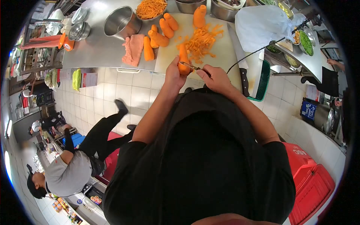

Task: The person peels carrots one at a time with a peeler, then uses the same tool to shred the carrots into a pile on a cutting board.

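Note:
My left hand (175, 75) is wrapped round the lower end of a carrot (183, 55), which points away from me over the cutting board's near edge. In my right hand (215, 78) is a peeler (192, 66), its head against the carrot's side. Orange peelings (202, 41) lie heaped on the white cutting board (225, 56) just beyond. Several whole carrots (159, 38) rest at the board's left side, and another carrot (199, 15) lies at its far edge.
A knife (244, 80) lies along the board's right edge, beside a green tray (265, 80). Left are an orange cloth (133, 50) and a steel pot (122, 23). A bowl of shredded carrot (150, 9) and a white plastic bag (258, 26) stand farther back. Another person (69, 174) is at lower left.

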`<state>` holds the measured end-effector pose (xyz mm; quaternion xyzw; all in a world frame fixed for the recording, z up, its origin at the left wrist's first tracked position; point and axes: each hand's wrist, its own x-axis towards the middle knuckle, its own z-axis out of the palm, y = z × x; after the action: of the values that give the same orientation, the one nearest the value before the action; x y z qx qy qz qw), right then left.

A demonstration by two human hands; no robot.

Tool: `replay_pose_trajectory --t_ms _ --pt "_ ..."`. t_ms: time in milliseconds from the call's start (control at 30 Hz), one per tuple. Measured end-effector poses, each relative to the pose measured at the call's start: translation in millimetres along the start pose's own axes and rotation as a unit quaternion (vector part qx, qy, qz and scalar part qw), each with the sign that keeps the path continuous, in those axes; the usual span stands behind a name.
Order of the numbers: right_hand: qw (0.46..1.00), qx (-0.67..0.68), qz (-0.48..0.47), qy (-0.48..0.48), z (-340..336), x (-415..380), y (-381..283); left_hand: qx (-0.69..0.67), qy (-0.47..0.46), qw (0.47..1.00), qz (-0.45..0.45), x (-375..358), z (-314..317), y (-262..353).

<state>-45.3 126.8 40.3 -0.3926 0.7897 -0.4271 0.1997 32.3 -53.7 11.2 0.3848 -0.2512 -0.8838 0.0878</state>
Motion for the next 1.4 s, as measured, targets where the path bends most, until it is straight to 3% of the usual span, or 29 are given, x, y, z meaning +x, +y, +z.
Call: replay_pose_trajectory --t_ms 367,467,533,633,700,800,967,1100,1300,1400 --pt "0.997 -0.061 -0.037 0.003 -7.8 -0.9 -16.6 -0.004 -0.005 1.0 0.006 -1.0 22.6 -1.7" --pt "0.996 -0.032 0.061 0.063 -4.9 12.7 21.3 0.036 -0.008 0.999 0.02 -3.6 24.8 -4.8" --pt "0.997 -0.007 0.051 0.051 -14.1 12.4 22.4 0.058 -0.059 0.996 0.026 -7.8 21.3 -3.2" --pt "1.0 -0.007 0.018 0.003 -9.8 2.7 1.9 0.073 -0.002 0.997 0.032 -12.4 29.3 -3.7" --pt "1.0 -0.009 -0.003 -0.012 -12.8 5.8 -9.7 0.055 -0.011 0.998 0.024 -18.9 36.3 -1.9" --pt "1.0 -0.029 -0.002 0.008 -10.3 24.0 10.6 0.06 -0.034 0.998 0.0 -18.6 20.1 -0.4" --pt "0.993 -0.065 0.09 0.043 -9.3 65.1 78.0 0.098 -0.062 0.992 -0.055 -29.6 8.2 -4.2" --pt "0.989 -0.043 0.129 0.053 -15.7 49.8 55.3 0.089 -0.058 0.994 -0.031 -29.9 0.3 -1.4" --pt "0.998 0.05 0.047 -0.011 1.1 1.8 2.3 0.04 -0.009 0.999 -0.006 -10.7 -14.7 3.6" --pt "0.999 -0.006 0.014 -0.034 -1.5 1.1 -16.3 0.003 0.004 1.0 0.018 -14.8 -1.2 4.6"
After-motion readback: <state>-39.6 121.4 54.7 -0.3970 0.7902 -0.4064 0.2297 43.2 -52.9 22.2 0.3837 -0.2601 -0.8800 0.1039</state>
